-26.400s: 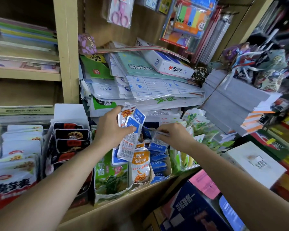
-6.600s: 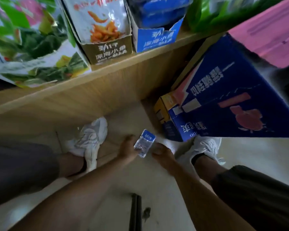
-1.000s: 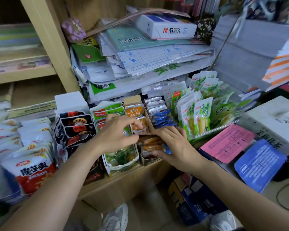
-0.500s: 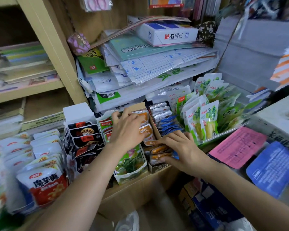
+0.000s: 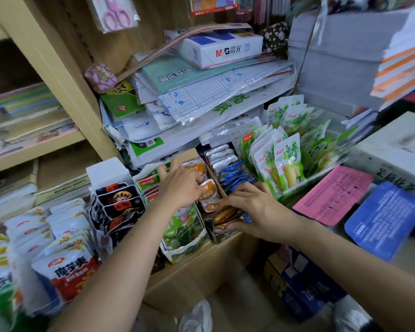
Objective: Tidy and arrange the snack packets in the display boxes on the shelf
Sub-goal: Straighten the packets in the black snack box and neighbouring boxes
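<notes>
AT THE SNACK SHELF: You lean in over the wooden shelf (image 5: 189, 271) with both hands working the narrow brown cardboard display box (image 5: 222, 236). Your left hand (image 5: 181, 186) lies over the tops of the upright orange-and-white snack packets (image 5: 209, 191) at the back of that box. Its fingers are spread and barely bent, and it presses the row rearward without gripping anything. Your right hand (image 5: 254, 209) comes in from the right and closes on the small stack of dark orange snack packets (image 5: 225, 218) lying flat at the box's front. The fingers are on top and the thumb appears to be underneath, though how firm the pinch is cannot be made out.

The flat stack sits just in front of and below the upright row. Its long axis runs across the box, left to right, pointing into your right palm, and that hand is the nearer one. The next move probably calls for tipping the stack up on end and sliding it in front of the row your left hand holds back.

Blue foil packets (image 5: 235, 176) fill the box just to the right. A green-printed carton (image 5: 185, 238) stands just to the left.
</notes>
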